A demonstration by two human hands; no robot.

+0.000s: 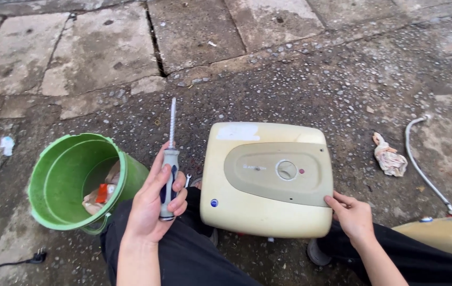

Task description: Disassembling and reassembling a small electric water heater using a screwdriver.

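Cream plastic heater (268,180) lies face up at centre frame on the wet ground (342,79), its grey panel and round dial uppermost. The right hand (353,214) rests with fingers spread on its lower right corner, pressing rather than gripping. The left hand (154,204) is closed around the handle of a screwdriver (170,159), shaft pointing to the top of the frame, just left of the heater. Good practice here, I judge, is to keep the casing pinned at that corner so it cannot slide while the tip is brought to it squarely. A green bucket (72,180) crowds the left hand's outer side; a rag (390,156) and hose (422,169) lie right. Open room is above the heater.
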